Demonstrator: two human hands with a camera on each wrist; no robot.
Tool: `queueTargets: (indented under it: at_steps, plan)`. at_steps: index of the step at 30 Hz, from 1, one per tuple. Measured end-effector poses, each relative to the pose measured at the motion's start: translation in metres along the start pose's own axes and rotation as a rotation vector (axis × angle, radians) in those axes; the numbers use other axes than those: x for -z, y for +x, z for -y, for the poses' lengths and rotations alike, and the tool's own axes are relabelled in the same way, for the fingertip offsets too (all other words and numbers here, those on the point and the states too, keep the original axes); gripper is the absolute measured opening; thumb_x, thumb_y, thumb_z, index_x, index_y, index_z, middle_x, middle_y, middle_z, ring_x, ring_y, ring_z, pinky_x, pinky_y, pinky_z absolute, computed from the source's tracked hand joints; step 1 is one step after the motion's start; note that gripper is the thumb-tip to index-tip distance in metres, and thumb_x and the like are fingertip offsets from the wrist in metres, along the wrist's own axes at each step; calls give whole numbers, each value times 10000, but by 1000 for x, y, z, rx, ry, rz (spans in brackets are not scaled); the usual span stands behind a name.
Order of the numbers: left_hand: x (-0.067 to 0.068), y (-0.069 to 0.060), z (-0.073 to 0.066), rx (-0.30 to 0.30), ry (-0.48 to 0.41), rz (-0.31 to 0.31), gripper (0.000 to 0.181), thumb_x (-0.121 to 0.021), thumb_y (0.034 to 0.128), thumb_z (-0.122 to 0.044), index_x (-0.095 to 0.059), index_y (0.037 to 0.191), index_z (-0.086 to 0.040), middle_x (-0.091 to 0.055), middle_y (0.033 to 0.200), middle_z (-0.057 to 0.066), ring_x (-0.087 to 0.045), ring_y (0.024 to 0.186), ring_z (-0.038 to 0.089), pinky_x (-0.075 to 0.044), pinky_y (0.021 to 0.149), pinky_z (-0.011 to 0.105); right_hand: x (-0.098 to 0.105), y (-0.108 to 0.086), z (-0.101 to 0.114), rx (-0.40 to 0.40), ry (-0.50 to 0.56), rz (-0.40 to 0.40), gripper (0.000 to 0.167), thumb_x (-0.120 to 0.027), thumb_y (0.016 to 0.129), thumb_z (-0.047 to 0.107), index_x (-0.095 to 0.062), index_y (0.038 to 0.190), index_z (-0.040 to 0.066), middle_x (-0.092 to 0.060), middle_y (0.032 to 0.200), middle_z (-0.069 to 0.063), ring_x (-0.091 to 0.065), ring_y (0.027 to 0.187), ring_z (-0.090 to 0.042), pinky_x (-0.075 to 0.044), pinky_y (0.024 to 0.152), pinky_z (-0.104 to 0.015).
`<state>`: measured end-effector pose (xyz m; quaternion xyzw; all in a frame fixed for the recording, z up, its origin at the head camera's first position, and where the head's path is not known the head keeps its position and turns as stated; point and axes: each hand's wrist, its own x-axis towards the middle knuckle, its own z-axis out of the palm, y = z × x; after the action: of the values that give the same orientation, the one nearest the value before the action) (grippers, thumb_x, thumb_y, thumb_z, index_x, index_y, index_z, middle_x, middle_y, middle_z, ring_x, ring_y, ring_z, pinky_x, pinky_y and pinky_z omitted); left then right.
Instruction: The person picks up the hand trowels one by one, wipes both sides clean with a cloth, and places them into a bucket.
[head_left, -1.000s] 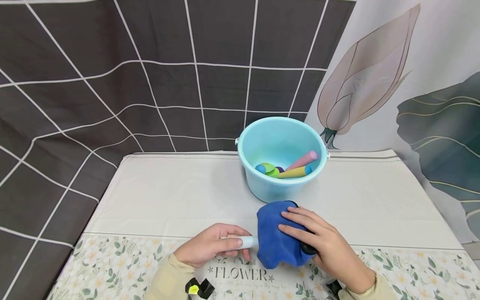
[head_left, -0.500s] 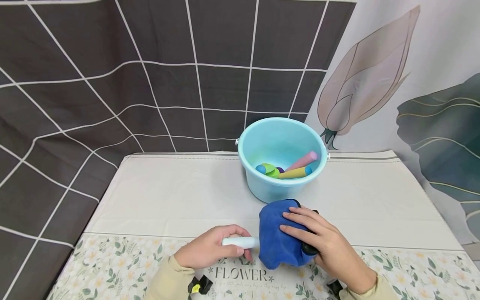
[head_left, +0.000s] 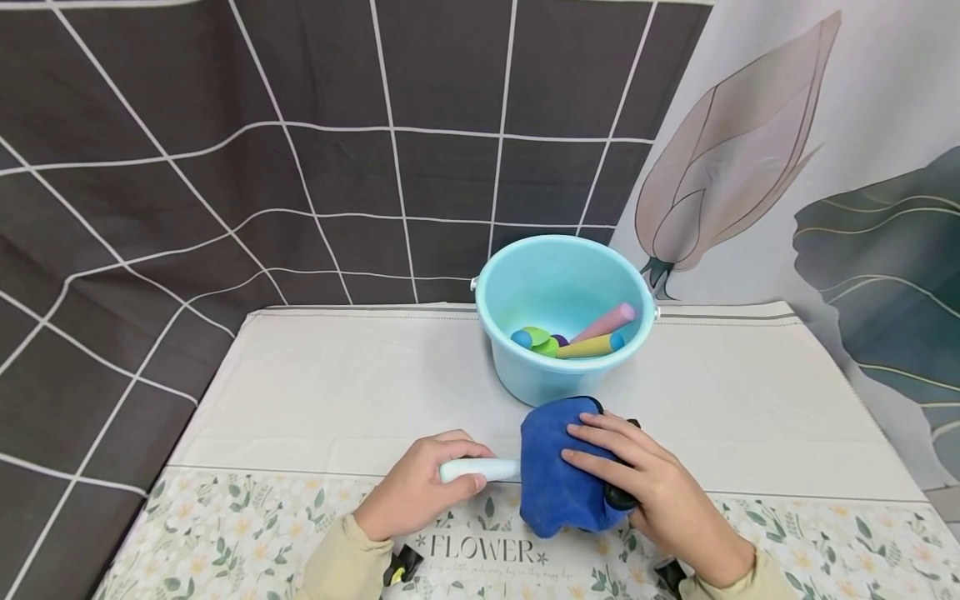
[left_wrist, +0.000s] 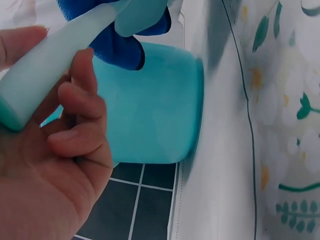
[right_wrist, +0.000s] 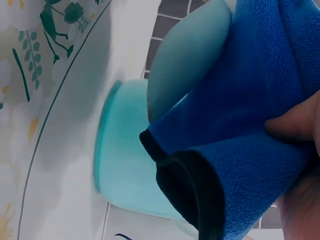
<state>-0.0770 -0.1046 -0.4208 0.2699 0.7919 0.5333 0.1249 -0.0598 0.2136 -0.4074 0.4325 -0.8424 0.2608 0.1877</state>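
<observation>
My left hand [head_left: 411,493] grips the pale handle of a light blue spoon [head_left: 480,470]. A blue towel [head_left: 557,479] with black edging is in my right hand [head_left: 660,492], wrapped over the spoon's head, which the head view hides. From the right wrist, the rounded spoon head [right_wrist: 187,62] shows beside the fuzzy towel [right_wrist: 260,175], with a thumb pressing on the cloth. In the left wrist view, the handle [left_wrist: 55,60] lies between thumb and fingers and has a green end.
Beyond the hands stands a light blue bucket [head_left: 525,379] holding a pink handle [head_left: 603,321], a yellow handle [head_left: 588,345] with a blue end, and green pieces [head_left: 542,340]. A white and floral cloth [head_left: 337,375] covers the table; a dark grid curtain [head_left: 330,167] hangs behind.
My left hand has turned and risen slightly, bringing the spoon handle up and more of it into sight. The right hand and towel have shifted slightly to the right.
</observation>
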Motion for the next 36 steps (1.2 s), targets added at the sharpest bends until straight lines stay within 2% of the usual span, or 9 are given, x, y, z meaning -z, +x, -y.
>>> queueTargets:
  at_steps: [4, 10, 15, 17, 20, 22, 24, 27, 36]
  plan:
    - [-1, 1, 2, -36, 12, -37, 225, -696, 941, -171, -750, 1151, -114, -681, 985, -28, -592, 823, 100, -519, 708, 267, 0, 0, 0, -5, 5, 3, 1051, -520, 435, -299, -631, 1367, 177, -555, 1438, -70, -455, 1355, -359, -214, 1199, -302]
    - [1, 0, 5, -36, -5, -26, 239, -687, 960, -210, -745, 1175, -123, -685, 957, -20, -585, 794, 99, -508, 693, 261, -1, 0, 1, -11, 15, 8, 1043, -493, 446, -295, -631, 1366, 177, -556, 1436, -71, -453, 1357, -359, -214, 1200, -308]
    - [3, -1, 5, -18, -5, -32, 243, -689, 968, -253, -746, 1181, -150, -718, 1037, -33, -620, 861, 112, -510, 772, 277, -5, 1, -1, 16, -3, -5, 919, -447, 557, -227, -636, 1362, 175, -569, 1421, -80, -475, 1339, -352, -233, 1195, -326]
    - [3, 0, 4, -9, -6, -43, 240, -696, 963, -251, -750, 1171, -145, -725, 1070, -27, -633, 877, 112, -514, 794, 282, -7, 1, -2, 37, -21, -13, 798, -428, 676, -177, -640, 1359, 178, -574, 1416, -83, -490, 1325, -355, -242, 1192, -335]
    - [2, 0, 3, 29, -5, -78, 246, -713, 949, -235, -754, 1158, -111, -741, 1009, -4, -627, 771, 91, -518, 726, 264, -8, 1, -3, 51, -34, -5, 741, -415, 728, -136, -643, 1356, 185, -569, 1423, -89, -496, 1317, -362, -243, 1193, -340]
    - [2, 0, 3, 56, -13, -105, 252, -722, 940, -218, -753, 1150, -82, -744, 914, 27, -604, 678, 80, -500, 644, 241, -8, 1, -2, 50, -40, 20, 760, -472, 706, -157, -639, 1361, 192, -559, 1433, -92, -484, 1330, -357, -229, 1197, -336]
    - [2, 0, 3, 79, -25, -129, 253, -729, 934, -210, -754, 1141, -68, -733, 818, 60, -579, 607, 70, -472, 585, 223, -7, 1, -1, 41, -38, 52, 880, -529, 595, -211, -633, 1368, 196, -546, 1447, -92, -466, 1348, -348, -213, 1202, -334]
    - [2, 0, 3, 76, -72, -150, 264, -733, 931, -187, -745, 1143, -29, -725, 785, 114, -621, 623, 82, -479, 589, 220, -6, 1, 0, 18, -38, 97, 984, -572, 518, -253, -616, 1387, 207, -528, 1467, -83, -443, 1370, -329, -193, 1208, -332]
    - [4, 1, 4, 63, -215, -159, 322, -724, 933, -135, -695, 1185, 62, -737, 934, 201, -732, 765, 185, -576, 711, 269, -7, 1, 2, -23, -74, 151, 924, -700, 661, -182, -541, 1463, 249, -471, 1527, -36, -410, 1399, -323, -140, 1203, -252]
